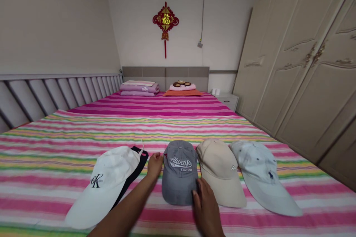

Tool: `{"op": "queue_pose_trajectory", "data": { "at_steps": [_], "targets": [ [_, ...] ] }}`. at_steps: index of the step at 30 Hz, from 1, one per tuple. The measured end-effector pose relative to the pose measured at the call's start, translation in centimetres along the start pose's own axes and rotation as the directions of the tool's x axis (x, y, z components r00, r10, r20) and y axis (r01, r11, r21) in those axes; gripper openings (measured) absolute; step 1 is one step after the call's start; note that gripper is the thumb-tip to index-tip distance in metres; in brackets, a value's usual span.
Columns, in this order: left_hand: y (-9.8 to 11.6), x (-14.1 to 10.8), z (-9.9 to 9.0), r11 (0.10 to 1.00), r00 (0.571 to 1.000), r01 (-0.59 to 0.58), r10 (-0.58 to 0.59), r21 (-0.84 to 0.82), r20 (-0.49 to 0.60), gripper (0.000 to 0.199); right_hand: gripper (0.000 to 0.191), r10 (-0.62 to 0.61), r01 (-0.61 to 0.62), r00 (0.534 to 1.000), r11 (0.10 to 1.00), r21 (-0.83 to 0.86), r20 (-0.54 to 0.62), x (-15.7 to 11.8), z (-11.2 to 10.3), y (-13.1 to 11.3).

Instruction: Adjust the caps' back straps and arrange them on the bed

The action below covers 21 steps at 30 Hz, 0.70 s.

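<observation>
A grey baseball cap (180, 177) with white "Always" lettering lies on the striped bed, brim towards me. At its left side is my left hand (155, 165), fingers curled together against the cap's edge. My right hand (206, 204) grips the right edge of its brim, thumb on top and the other fingers partly hidden. To the left rests a white "CK" cap (111, 170), partly covering a black cap (132, 179). A beige cap (221, 174) sits close on the right, and beyond it a pale cap (261, 174) with a small dark logo.
Folded purple bedding (140, 88) and a pink pillow (182, 87) on an orange one lie by the headboard (144, 72). A slatted rail (55, 92) runs along the left. On the right stand a nightstand (226, 100) and a tall wardrobe (292, 63).
</observation>
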State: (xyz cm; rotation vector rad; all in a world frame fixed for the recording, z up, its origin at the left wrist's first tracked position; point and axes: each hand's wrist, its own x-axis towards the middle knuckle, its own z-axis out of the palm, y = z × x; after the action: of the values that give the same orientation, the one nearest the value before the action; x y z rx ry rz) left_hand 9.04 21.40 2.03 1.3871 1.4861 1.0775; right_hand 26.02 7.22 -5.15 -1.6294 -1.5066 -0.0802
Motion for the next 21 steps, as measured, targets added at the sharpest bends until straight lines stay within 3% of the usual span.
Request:
{"op": "queue_pose_trajectory", "data": {
  "at_steps": [3, 8, 11, 14, 21],
  "targets": [
    [2.2, 0.0, -0.6, 0.947, 0.982, -0.169, 0.187, 0.274, -0.04, 0.018, 0.041, -0.14, 0.136, 0.99, 0.982, -0.135, -0.024, -1.4, -0.3, -0.1],
    [7.1, 1.0, 0.6, 0.726, 0.931, -0.361, 0.32, 0.585, 0.177, 0.015, 0.043, -0.26, 0.254, 0.966, 0.938, -0.235, 0.005, -2.1, -0.3, -0.3],
    [9.1, 2.2, 2.3, 0.603, 0.926, -0.374, 0.29, 0.705, 0.243, 0.019, 0.041, -0.253, 0.25, 0.967, 0.938, -0.241, 0.019, -2.1, -0.3, -0.3],
    [10.0, 3.4, 4.0, 0.514, 0.947, -0.319, 0.207, 0.796, 0.246, 0.026, 0.041, -0.239, 0.237, 0.971, 0.947, -0.218, 0.019, -2.2, -0.3, -0.2],
    [10.5, 4.5, 6.2, 0.41, 0.962, -0.262, 0.037, 0.874, 0.271, 0.034, 0.039, -0.229, 0.231, 0.973, 0.954, -0.192, 0.036, -2.2, -0.2, 0.0]
  ]
}}
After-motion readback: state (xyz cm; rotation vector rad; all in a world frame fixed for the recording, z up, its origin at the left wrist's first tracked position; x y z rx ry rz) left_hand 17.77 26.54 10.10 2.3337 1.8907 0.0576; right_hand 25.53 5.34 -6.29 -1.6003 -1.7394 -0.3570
